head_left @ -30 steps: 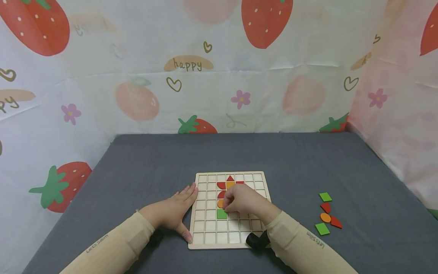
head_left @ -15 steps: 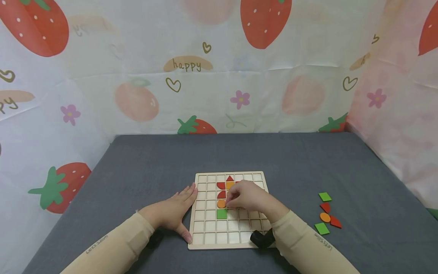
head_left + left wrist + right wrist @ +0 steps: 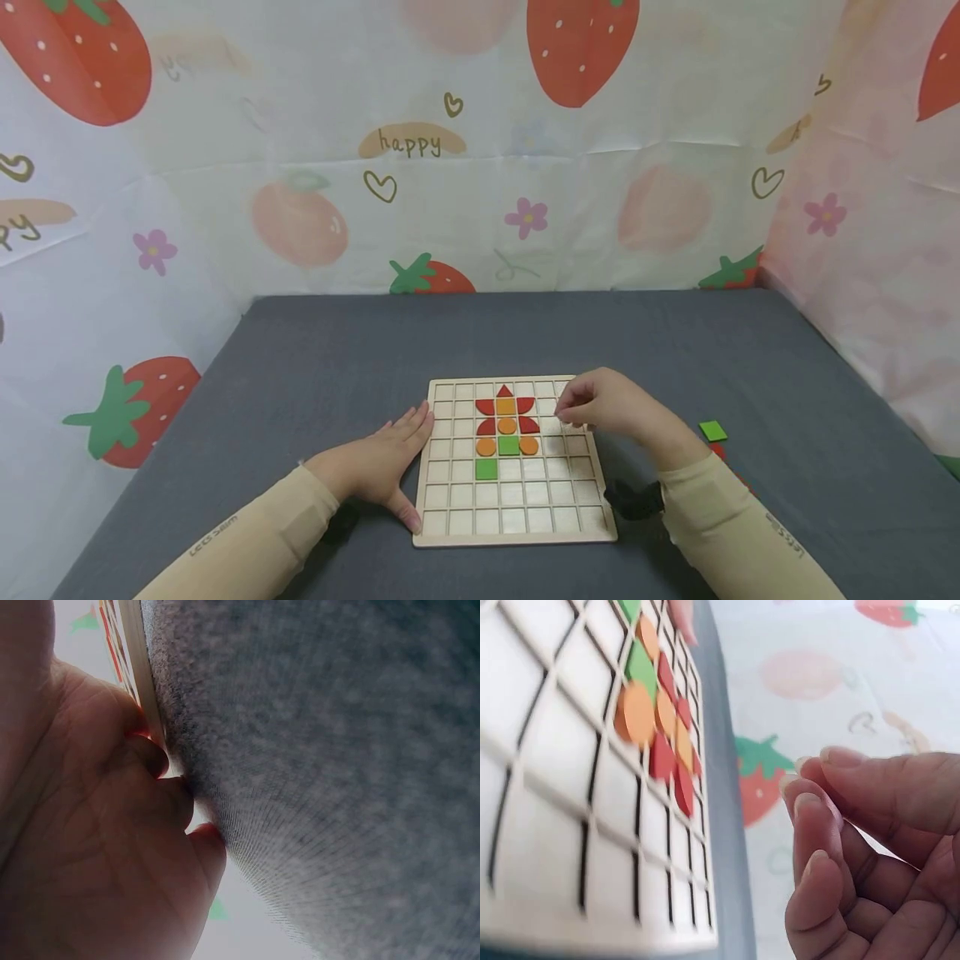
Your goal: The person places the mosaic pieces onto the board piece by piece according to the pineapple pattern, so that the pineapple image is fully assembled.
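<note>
A wooden grid board (image 3: 467,521) lies on the table, bearing several flat shape tiles. Red, orange and green pieces form a pattern: a red triangle (image 3: 505,391) at the far end, an orange square (image 3: 506,406) below it, red quarter-round pieces at the sides, orange discs, a green square (image 3: 508,446) and another green square (image 3: 486,469). My left hand (image 3: 382,458) rests along the board's left edge, fingers extended and thumb spread. Above the board's right side hovers my right hand (image 3: 611,408). Its fingers bend loosely, and the right wrist view shows nothing between thumb and fingertips.
To the right on the dark grey cloth (image 3: 337,350) lie loose tiles, among them a green square (image 3: 713,431) and a red piece (image 3: 717,450). My right forearm hides most of the others. A black wrist camera (image 3: 633,500) hangs under that wrist. Printed fabric stands behind the table.
My right hand has moved right, away from the pattern, uncovering a green square, orange discs and red pieces. The forearm now covers some loose tiles. My left hand has stayed in place.
</note>
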A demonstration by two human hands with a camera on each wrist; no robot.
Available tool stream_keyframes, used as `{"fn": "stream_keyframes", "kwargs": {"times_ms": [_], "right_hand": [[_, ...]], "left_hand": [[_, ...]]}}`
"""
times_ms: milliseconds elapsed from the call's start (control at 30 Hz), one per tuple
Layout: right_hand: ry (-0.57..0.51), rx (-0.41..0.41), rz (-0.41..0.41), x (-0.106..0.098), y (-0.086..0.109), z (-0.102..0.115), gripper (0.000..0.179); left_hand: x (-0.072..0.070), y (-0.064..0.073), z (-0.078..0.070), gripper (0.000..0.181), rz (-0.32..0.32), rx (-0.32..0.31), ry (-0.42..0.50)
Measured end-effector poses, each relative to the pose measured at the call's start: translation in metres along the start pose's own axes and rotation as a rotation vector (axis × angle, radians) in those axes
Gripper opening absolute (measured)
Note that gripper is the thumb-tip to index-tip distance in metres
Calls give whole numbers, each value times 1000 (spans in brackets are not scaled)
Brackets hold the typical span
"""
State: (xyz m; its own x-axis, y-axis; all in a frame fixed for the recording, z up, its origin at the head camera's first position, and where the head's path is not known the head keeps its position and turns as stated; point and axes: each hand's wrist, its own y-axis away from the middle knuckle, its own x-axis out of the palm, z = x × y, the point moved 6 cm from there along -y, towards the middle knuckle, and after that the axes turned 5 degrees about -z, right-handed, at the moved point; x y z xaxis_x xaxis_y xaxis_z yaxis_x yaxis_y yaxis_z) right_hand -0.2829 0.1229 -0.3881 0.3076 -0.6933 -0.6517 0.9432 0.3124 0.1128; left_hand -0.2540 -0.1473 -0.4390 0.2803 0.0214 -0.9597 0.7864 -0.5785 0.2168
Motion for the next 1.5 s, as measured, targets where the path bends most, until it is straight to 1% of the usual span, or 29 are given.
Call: {"fn": "stream_keyframes", "kwargs": {"times_ms": [200, 367, 633, 767, 833, 967, 1067, 1233, 1333, 1433, 1500], "right_hand": [[0, 44, -13, -30, 16, -20, 13], [14, 61, -15, -52, 30, -37, 18], [45, 84, -26, -76, 55, -70, 21], [44, 90, -11, -86, 63, -86, 22], [51, 103, 0, -88, 67, -94, 22], [91, 161, 14, -91, 75, -111, 20], [77, 175, 41, -92, 80, -120, 22], [-27, 159, 117, -87, 87, -130, 26], [-81, 156, 149, -83, 90, -134, 26], [-106, 153, 164, -81, 90, -137, 23], [-109, 136, 175, -79, 90, -137, 23]], "left_hand": [[1, 0, 1, 143, 2, 2, 2], [-1, 1, 0, 143, -1, 0, 2], [-2, 2, -1, 142, 15, 3, 11], [-2, 2, -1, 142, 16, -1, 14], [-3, 2, -1, 142, 15, 0, 17], [-2, 3, -1, 142, 11, 10, 19], [-2, 3, -2, 142, 8, 13, 19], [-2, 3, -2, 142, 11, 11, 19], [-2, 3, -2, 142, 11, 9, 20], [-2, 2, -2, 143, 9, 7, 15], [-1, 2, -1, 143, 10, 6, 11]]}}
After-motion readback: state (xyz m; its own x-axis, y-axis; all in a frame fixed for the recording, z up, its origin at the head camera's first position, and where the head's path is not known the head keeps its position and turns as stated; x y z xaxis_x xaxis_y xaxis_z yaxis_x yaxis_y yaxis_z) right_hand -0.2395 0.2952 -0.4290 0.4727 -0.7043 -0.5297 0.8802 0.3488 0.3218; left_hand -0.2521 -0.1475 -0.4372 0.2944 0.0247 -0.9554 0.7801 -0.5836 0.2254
